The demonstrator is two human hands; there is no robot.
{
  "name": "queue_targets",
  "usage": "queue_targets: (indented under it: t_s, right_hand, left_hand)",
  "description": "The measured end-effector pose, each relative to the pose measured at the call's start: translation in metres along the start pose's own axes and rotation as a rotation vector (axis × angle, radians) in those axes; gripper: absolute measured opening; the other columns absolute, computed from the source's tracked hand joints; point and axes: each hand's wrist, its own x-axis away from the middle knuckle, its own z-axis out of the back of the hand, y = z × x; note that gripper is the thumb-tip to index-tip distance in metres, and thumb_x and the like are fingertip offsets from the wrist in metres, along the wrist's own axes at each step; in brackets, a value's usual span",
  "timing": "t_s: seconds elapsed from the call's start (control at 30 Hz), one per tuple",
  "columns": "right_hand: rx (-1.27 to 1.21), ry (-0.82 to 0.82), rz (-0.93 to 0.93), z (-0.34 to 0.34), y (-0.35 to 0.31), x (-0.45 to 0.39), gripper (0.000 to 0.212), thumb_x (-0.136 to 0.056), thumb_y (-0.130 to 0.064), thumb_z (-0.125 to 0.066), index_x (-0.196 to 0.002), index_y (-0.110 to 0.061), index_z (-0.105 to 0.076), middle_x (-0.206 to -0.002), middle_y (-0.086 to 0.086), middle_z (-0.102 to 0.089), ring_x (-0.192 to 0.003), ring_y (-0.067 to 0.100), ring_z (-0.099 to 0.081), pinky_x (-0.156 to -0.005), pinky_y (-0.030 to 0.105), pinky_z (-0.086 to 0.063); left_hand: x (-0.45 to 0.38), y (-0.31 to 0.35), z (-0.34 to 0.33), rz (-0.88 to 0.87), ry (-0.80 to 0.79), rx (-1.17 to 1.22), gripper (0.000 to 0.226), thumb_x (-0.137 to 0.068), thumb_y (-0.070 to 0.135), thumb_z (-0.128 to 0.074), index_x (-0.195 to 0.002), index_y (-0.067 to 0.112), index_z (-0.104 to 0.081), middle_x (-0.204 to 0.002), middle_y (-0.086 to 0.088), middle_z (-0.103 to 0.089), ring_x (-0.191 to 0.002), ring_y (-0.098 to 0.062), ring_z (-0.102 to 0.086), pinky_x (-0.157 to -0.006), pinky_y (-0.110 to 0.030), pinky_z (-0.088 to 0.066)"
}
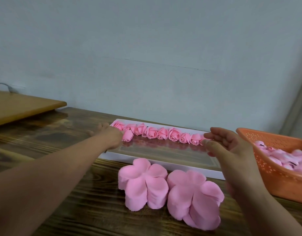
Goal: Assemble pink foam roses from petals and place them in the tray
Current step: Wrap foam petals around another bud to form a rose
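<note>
A flat white tray (157, 163) lies on the wooden table, with a row of several finished pink foam roses (164, 134) along its far side. One more rose (128, 135) lies tilted in front of the row's left end. My left hand (109, 134) reaches to that end, blurred, its visible fingers stretched out, and this rose sits against its thumb side. My right hand (230, 147) hovers over the tray's right end, palm turned inward, fingers relaxed and holding nothing. Two stacks of pink petals (141, 183) (193, 196) stand in front of the tray.
An orange perforated basket (273, 183) at the right holds several pink foam bud centres (283, 158). A light wooden board (22, 106) lies raised at the back left, with a grey cable (3, 85) behind it. A pale wall runs close behind the tray.
</note>
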Motion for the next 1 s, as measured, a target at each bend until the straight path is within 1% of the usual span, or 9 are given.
queue_targets:
  t_s: [0.1,0.17,0.23,0.3,0.4,0.47,0.63,0.8,1.0]
  right_hand:
    - [-0.001,0.000,0.011,0.001,0.001,-0.001,0.035,-0.079,-0.009,-0.071,-0.111,-0.019,-0.062,-0.094,-0.007,-0.070,-0.082,0.002,-0.066,-0.070,0.019,-0.048]
    - [-0.005,0.003,0.013,0.001,0.001,-0.002,0.034,-0.079,-0.009,-0.071,-0.111,-0.019,-0.062,-0.094,-0.007,-0.070,-0.083,0.003,-0.066,-0.071,0.020,-0.048]
    - [-0.003,0.009,0.018,0.002,0.001,-0.002,0.034,-0.079,-0.009,-0.071,-0.110,-0.019,-0.062,-0.094,-0.007,-0.070,-0.084,0.003,-0.066,-0.072,0.021,-0.048]
    - [0.008,0.009,0.024,0.002,0.001,-0.001,0.033,-0.080,-0.008,-0.070,-0.110,-0.019,-0.062,-0.094,-0.008,-0.070,-0.084,0.003,-0.066,-0.072,0.020,-0.049]
    - [0.028,-0.003,0.031,0.002,0.001,-0.001,0.032,-0.080,-0.007,-0.070,-0.109,-0.019,-0.062,-0.094,-0.008,-0.069,-0.082,0.001,-0.065,-0.070,0.018,-0.049]
    - [0.030,-0.010,0.030,0.001,0.001,-0.001,0.032,-0.080,-0.007,-0.069,-0.109,-0.018,-0.062,-0.095,-0.007,-0.069,-0.083,0.002,-0.065,-0.070,0.018,-0.049]
    - [0.022,-0.005,0.030,0.002,0.002,-0.001,0.029,-0.081,-0.008,-0.069,-0.105,-0.022,-0.062,-0.094,-0.009,-0.070,-0.083,0.001,-0.065,-0.070,0.018,-0.048]
    - [0.043,-0.008,0.036,0.002,0.003,-0.002,0.028,-0.080,-0.008,-0.069,-0.095,-0.030,-0.062,-0.093,-0.010,-0.070,-0.081,0.000,-0.065,-0.069,0.019,-0.047]
    - [0.069,0.005,0.034,0.003,0.004,-0.003,0.028,-0.080,-0.007,-0.069,-0.097,-0.028,-0.063,-0.093,-0.011,-0.070,-0.085,0.004,-0.066,-0.071,0.022,-0.049]
  left_hand:
    - [-0.005,0.001,-0.002,0.021,-0.032,-0.102,0.047,-0.102,0.024,-0.015,-0.147,0.018,-0.029,-0.151,-0.021,-0.030,-0.142,-0.042,-0.015,-0.114,-0.056,-0.018]
    - [-0.003,0.003,0.000,-0.019,-0.061,-0.132,0.045,-0.102,0.015,-0.023,-0.147,0.015,-0.031,-0.145,-0.019,-0.040,-0.133,-0.034,-0.033,-0.109,-0.048,-0.033]
    - [0.004,0.009,0.005,-0.062,-0.074,-0.089,0.041,-0.098,0.000,-0.034,-0.137,0.007,-0.044,-0.133,-0.017,-0.054,-0.101,-0.023,-0.050,-0.085,-0.030,-0.047]
    - [0.004,0.011,0.009,-0.054,-0.095,-0.041,0.039,-0.098,-0.002,-0.037,-0.135,0.003,-0.046,-0.130,-0.017,-0.056,-0.092,-0.020,-0.048,-0.064,-0.021,-0.044]
    - [0.000,0.007,0.008,-0.024,-0.063,-0.026,0.049,-0.098,-0.001,-0.036,-0.146,0.005,-0.029,-0.114,-0.015,-0.058,-0.095,-0.022,-0.057,-0.076,-0.026,-0.050]
    - [0.000,0.002,0.001,0.009,-0.089,-0.065,0.052,-0.096,0.002,-0.035,-0.147,0.010,-0.025,-0.091,-0.009,-0.052,-0.079,-0.018,-0.052,-0.067,-0.026,-0.048]
    - [-0.013,-0.003,-0.016,0.121,-0.073,-0.076,0.058,-0.094,0.048,-0.041,-0.137,0.010,-0.043,-0.131,-0.014,-0.052,-0.121,-0.028,-0.051,-0.104,-0.036,-0.043]
    - [-0.024,0.000,-0.024,0.240,-0.041,-0.033,0.081,-0.081,0.055,-0.059,-0.143,0.011,-0.031,-0.138,-0.012,-0.037,-0.127,-0.027,-0.039,-0.106,-0.036,-0.038]
    - [-0.029,0.016,-0.029,0.118,-0.087,-0.092,0.083,-0.085,0.068,-0.039,-0.148,0.016,-0.027,-0.149,-0.015,-0.027,-0.136,-0.030,-0.031,-0.110,-0.041,-0.033]
